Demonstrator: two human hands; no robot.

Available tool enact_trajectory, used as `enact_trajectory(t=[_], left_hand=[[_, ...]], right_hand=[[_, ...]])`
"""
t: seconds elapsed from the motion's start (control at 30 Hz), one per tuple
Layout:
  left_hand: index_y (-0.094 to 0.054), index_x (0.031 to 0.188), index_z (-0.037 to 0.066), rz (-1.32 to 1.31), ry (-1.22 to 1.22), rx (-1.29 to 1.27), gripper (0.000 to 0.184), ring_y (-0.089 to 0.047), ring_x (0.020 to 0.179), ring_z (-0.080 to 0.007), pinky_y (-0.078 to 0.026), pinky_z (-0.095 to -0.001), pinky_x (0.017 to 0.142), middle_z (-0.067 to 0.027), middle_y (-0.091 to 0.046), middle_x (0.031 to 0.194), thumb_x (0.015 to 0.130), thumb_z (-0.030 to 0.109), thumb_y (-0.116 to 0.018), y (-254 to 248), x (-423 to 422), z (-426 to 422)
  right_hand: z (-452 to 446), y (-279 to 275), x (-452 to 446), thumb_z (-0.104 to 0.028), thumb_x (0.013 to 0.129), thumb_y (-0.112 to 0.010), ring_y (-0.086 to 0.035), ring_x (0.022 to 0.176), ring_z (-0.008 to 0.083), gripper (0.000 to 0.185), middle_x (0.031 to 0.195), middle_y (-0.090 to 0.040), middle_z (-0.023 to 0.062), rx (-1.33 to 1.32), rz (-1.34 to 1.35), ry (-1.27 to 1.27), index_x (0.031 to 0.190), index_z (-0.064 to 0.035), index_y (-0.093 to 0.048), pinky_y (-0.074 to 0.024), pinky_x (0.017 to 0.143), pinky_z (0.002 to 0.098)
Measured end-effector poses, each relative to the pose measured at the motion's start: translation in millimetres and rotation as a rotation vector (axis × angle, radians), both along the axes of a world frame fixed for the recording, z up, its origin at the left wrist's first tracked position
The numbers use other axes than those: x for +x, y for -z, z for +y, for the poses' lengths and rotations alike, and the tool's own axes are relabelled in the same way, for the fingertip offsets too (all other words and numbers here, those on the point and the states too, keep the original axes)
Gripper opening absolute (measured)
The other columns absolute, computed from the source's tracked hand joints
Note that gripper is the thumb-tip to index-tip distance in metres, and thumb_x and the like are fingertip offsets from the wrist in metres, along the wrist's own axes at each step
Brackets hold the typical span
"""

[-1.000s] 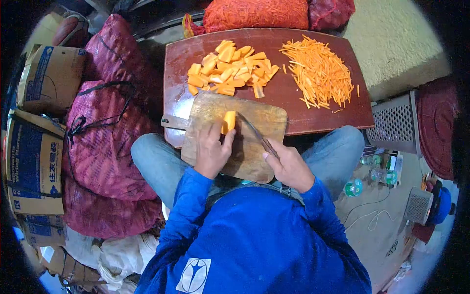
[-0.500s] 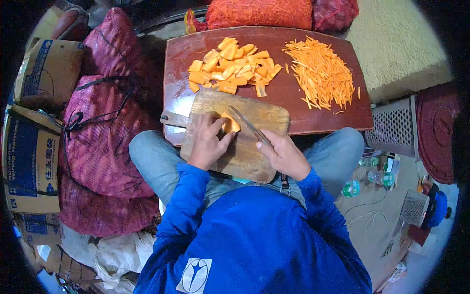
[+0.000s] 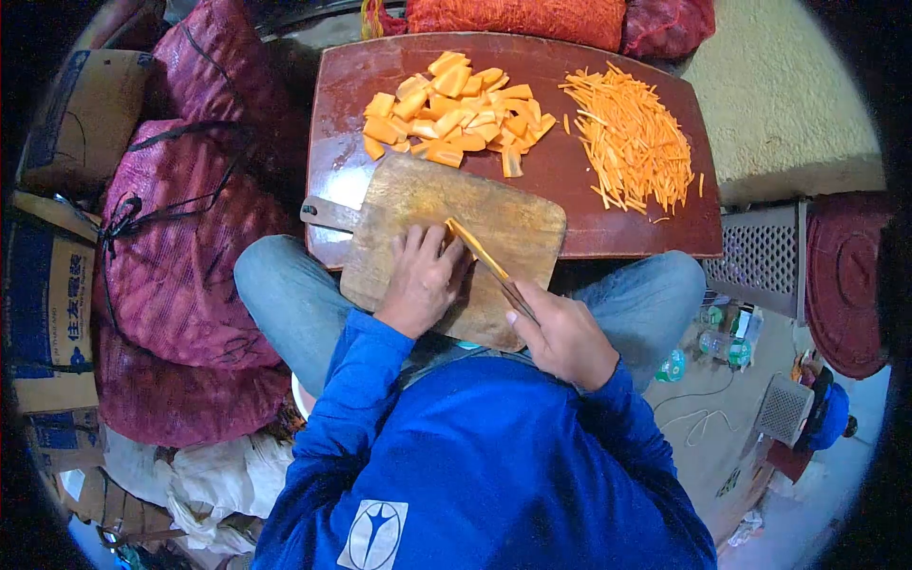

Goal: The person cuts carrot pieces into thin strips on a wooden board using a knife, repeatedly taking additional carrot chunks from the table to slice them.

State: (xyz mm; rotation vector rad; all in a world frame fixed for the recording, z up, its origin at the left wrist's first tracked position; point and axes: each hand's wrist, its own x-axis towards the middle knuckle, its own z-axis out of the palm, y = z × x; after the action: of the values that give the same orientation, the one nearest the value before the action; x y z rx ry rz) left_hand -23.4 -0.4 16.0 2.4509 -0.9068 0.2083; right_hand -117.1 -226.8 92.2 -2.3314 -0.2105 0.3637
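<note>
My right hand [image 3: 570,337] is closed round the handle of a knife [image 3: 516,296], its blade slanting up and left over the wooden cutting board [image 3: 503,214]. A thin orange strip of carrot [image 3: 475,247] runs along the blade. Close by on the left, my left hand [image 3: 424,277] presses down on the board with fingers bent together on a carrot piece, mostly hidden under them. Beyond the board lie a heap of flat carrot pieces [image 3: 446,114] and, to the right, a pile of carrot shreds [image 3: 636,138], both on the red-brown table [image 3: 560,214].
The board overlaps the table's near edge and rests over my lap. Purple mesh sacks [image 3: 190,256] and cardboard boxes [image 3: 57,313] crowd the left. An orange-filled sack [image 3: 518,19] lies behind the table. Plastic bottles [image 3: 722,347] are on the floor at right.
The knife has come left against my left fingertips, and an orange strip now shows along its blade. My left hand has turned and covers the carrot piece seen before. The view has shifted slightly.
</note>
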Motion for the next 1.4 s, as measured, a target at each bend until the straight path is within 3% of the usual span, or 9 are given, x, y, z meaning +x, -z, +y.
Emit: enact_trajectory(t=[0.07, 0.13, 0.17, 0.23, 0.37, 0.67, 0.87, 1.17, 1.4], left_hand=[[-0.071, 0.115, 0.005, 0.016, 0.010, 0.037, 0.032, -0.053, 0.107, -0.0358, -0.041, -0.0497, 0.090, -0.0139, -0.058, 0.112, 0.087, 0.017, -0.077, -1.9, -0.5, 1.5], [-0.070, 0.125, 0.004, 0.111, 0.030, 0.141, 0.061, -0.051, 0.118, -0.0403, -0.042, -0.0531, 0.101, -0.0191, -0.054, 0.133, 0.066, 0.009, -0.083, -1.1, -1.6, 3.2], [-0.070, 0.125, 0.004, 0.118, 0.028, 0.139, 0.061, -0.051, 0.118, -0.0403, -0.042, -0.0531, 0.101, -0.0191, -0.054, 0.133, 0.066, 0.009, -0.083, -2.1, -1.2, 3.2], [-0.070, 0.122, 0.002, 0.061, 0.043, 0.092, 0.041, -0.052, 0.108, -0.0373, -0.041, -0.0513, 0.093, -0.0159, -0.058, 0.116, 0.082, 0.012, -0.075, -4.9, 0.8, 3.0], [-0.070, 0.124, 0.000, 0.065, 0.042, 0.042, 0.044, -0.053, 0.108, -0.0383, -0.042, -0.0517, 0.094, -0.0169, -0.059, 0.118, 0.083, 0.014, -0.074, -5.3, 2.7, 1.9], [-0.070, 0.119, 0.001, 0.019, 0.016, 0.044, 0.039, -0.054, 0.110, -0.0371, -0.043, -0.0497, 0.097, -0.0169, -0.061, 0.117, 0.081, 0.013, -0.072, -3.3, -1.8, 5.2], [-0.071, 0.116, 0.001, 0.016, 0.027, 0.016, 0.038, -0.055, 0.109, -0.0347, -0.043, -0.0482, 0.096, -0.0147, -0.062, 0.115, 0.081, 0.013, -0.073, -3.8, 1.7, 2.0], [-0.073, 0.115, -0.002, 0.036, 0.033, -0.033, 0.036, -0.055, 0.111, -0.0375, -0.046, -0.0495, 0.097, -0.0164, -0.063, 0.117, 0.082, 0.011, -0.070, 2.9, 0.9, 2.8], [-0.071, 0.125, 0.000, 0.078, 0.037, -0.019, 0.045, -0.055, 0.115, -0.0400, -0.047, -0.0514, 0.102, -0.0175, -0.062, 0.124, 0.082, 0.006, -0.064, 3.8, -1.6, 7.9]], right_hand=[[0.5, -4.7, -1.4, -0.024, 0.104, -0.061, -0.070, 0.089, 0.0535, 0.045, 0.100, -0.072, 0.0331, 0.032, -0.062, -0.004, 0.141, -0.0005, -0.049, -0.0569, 0.075, 0.0613], [1.4, -6.7, 1.2, -0.023, 0.104, -0.061, -0.070, 0.088, 0.0533, 0.044, 0.100, -0.071, 0.0332, 0.020, -0.032, -0.007, 0.140, -0.0002, -0.049, -0.0570, 0.075, 0.0611], [2.2, -7.3, 2.6, -0.023, 0.104, -0.061, -0.070, 0.088, 0.0531, 0.043, 0.100, -0.071, 0.0334, 0.011, -0.010, -0.008, 0.139, 0.0000, -0.049, -0.0572, 0.074, 0.0608], [7.1, -7.1, 14.7, -0.023, 0.104, -0.061, -0.070, 0.088, 0.0533, 0.041, 0.099, -0.071, 0.0335, 0.005, 0.019, -0.010, 0.137, 0.0001, -0.050, -0.0567, 0.074, 0.0615], [20.8, 16.6, 50.7, -0.015, 0.103, -0.063, -0.068, 0.096, 0.0531, 0.038, 0.105, -0.070, 0.0329, 0.027, -0.020, -0.003, 0.135, 0.0011, -0.054, -0.0551, 0.078, 0.0568], [16.6, 13.5, 52.0, -0.018, 0.104, -0.062, -0.068, 0.095, 0.0523, 0.033, 0.100, -0.069, 0.0316, 0.232, -0.072, 0.037, 0.131, 0.0017, -0.061, -0.0550, 0.079, 0.0526], [2.6, -8.9, 14.3, -0.021, 0.103, -0.060, -0.069, 0.091, 0.0543, 0.034, 0.098, -0.070, 0.0331, 0.080, 0.045, 0.035, 0.132, -0.0023, -0.057, -0.0544, 0.078, 0.0614], [26.9, 33.8, 70.6, -0.021, 0.104, -0.061, -0.068, 0.093, 0.0560, 0.036, 0.099, -0.070, 0.0346, 0.172, -0.047, 0.036, 0.134, -0.0018, -0.056, -0.0541, 0.081, 0.0621], [10.1, -4.6, 32.9, -0.019, 0.103, -0.061, -0.069, 0.095, 0.0534, 0.035, 0.099, -0.070, 0.0333, 0.130, 0.046, 0.044, 0.135, -0.0042, -0.057, -0.0547, 0.081, 0.0613]])
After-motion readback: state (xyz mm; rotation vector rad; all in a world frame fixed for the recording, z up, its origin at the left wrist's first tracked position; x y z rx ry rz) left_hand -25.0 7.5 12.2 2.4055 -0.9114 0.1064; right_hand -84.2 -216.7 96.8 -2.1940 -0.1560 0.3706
